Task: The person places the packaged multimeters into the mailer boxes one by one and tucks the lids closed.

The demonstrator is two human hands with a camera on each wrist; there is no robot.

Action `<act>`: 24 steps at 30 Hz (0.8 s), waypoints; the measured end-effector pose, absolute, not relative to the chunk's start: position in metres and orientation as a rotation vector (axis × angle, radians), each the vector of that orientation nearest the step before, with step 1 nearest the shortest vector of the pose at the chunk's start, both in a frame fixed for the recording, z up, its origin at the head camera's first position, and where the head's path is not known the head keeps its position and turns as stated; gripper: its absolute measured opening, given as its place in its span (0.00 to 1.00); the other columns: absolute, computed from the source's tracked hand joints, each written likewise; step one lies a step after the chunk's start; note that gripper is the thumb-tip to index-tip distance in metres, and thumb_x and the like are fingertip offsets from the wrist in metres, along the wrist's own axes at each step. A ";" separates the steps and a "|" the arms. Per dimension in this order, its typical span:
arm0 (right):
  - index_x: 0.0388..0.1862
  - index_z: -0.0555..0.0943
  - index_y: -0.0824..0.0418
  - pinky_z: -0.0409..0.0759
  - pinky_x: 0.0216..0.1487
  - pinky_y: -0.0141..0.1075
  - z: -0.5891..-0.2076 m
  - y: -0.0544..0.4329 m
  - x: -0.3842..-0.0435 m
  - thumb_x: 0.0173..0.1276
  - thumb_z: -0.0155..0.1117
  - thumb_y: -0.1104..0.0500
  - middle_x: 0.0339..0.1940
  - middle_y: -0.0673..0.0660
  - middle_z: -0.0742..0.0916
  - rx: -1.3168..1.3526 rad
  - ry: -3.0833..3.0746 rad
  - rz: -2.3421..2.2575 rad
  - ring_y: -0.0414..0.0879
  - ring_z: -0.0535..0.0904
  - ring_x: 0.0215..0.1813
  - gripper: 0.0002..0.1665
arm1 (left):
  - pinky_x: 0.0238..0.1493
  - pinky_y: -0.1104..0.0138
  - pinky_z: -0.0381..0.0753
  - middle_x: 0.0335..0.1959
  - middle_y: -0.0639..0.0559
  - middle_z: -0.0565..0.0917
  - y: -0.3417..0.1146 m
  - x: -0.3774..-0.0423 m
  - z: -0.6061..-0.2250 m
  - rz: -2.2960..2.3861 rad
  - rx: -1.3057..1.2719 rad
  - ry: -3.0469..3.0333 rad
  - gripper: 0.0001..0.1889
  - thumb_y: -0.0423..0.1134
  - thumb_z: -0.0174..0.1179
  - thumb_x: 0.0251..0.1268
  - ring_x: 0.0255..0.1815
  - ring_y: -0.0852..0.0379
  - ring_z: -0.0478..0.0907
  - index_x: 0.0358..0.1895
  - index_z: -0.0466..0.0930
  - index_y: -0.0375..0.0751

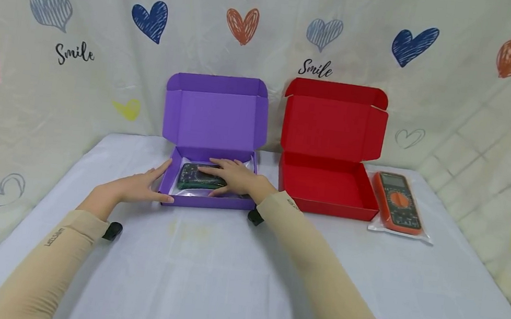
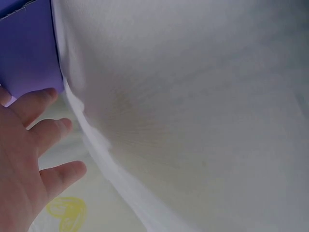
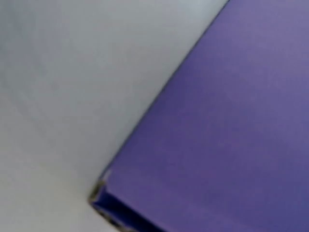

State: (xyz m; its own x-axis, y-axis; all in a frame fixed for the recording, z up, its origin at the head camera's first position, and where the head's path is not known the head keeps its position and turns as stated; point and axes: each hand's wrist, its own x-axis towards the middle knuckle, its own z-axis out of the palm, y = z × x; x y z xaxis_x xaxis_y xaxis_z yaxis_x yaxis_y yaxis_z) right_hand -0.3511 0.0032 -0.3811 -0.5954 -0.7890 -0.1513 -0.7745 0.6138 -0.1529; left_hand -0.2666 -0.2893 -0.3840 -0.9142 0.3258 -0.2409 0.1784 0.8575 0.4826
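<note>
Matt purple cardboard box (image 1: 214, 123), smooth-faced, raw fluted edge showing at its corner in the right wrist view. Inside it, a dark green plastic multimeter (image 1: 199, 177) in glossy clear film. Right of that box, a matt red cardboard box (image 1: 332, 152); further right, an orange plastic multimeter (image 1: 397, 202), shiny-wrapped. Soft white cloth covers the tabletop (image 1: 222, 282).

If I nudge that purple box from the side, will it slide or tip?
The purple box would probably slide: it sits low and flat on the smooth white tablecloth. Its upright lid looks like thin cardboard, so it would likely flex. The left hand against its side and the bagged multimeter inside should steady it.
</note>
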 end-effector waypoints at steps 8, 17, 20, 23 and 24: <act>0.85 0.52 0.36 0.42 0.80 0.58 -0.382 0.003 -0.351 0.71 0.62 0.33 0.86 0.55 0.53 -1.289 2.613 -0.134 0.54 0.47 0.84 0.49 | 0.71 0.30 0.47 0.80 0.23 0.43 -0.287 -0.267 -0.381 0.639 0.379 2.719 0.63 0.70 0.63 0.62 0.78 0.23 0.42 0.84 0.26 0.52; 0.85 0.50 0.36 0.42 0.80 0.58 -0.383 0.001 -0.351 0.73 0.59 0.33 0.86 0.55 0.53 -1.295 2.598 -0.130 0.56 0.46 0.84 0.48 | 0.71 0.30 0.45 0.80 0.24 0.41 -0.286 -0.267 -0.382 0.667 0.372 2.702 0.64 0.68 0.65 0.62 0.79 0.23 0.39 0.84 0.25 0.51; 0.85 0.49 0.36 0.41 0.80 0.58 -0.384 0.000 -0.351 0.73 0.59 0.33 0.86 0.55 0.52 -1.289 2.592 -0.133 0.57 0.46 0.84 0.48 | 0.71 0.29 0.45 0.80 0.24 0.42 -0.285 -0.267 -0.383 0.670 0.375 2.701 0.64 0.68 0.65 0.62 0.78 0.22 0.39 0.84 0.25 0.50; 0.85 0.48 0.36 0.40 0.80 0.58 -0.384 0.001 -0.351 0.74 0.58 0.33 0.86 0.55 0.51 -1.287 2.591 -0.132 0.57 0.45 0.84 0.48 | 0.72 0.30 0.46 0.80 0.24 0.42 -0.283 -0.266 -0.381 0.662 0.379 2.702 0.63 0.68 0.64 0.62 0.78 0.22 0.40 0.84 0.26 0.49; 0.86 0.48 0.36 0.40 0.80 0.58 -0.384 0.001 -0.350 0.74 0.58 0.33 0.86 0.55 0.51 -1.288 2.593 -0.135 0.57 0.45 0.84 0.48 | 0.72 0.30 0.45 0.80 0.24 0.42 -0.283 -0.267 -0.381 0.662 0.381 2.703 0.63 0.68 0.64 0.63 0.78 0.22 0.40 0.84 0.26 0.49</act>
State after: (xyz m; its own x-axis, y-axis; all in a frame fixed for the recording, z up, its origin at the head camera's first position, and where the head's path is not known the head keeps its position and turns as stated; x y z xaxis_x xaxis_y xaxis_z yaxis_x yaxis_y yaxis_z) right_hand -0.3504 0.0012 -0.3844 -0.5816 -0.7945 -0.1745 -0.7721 0.6067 -0.1892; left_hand -0.2666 -0.2831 -0.3807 -0.9093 0.3308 -0.2525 0.1767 0.8562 0.4854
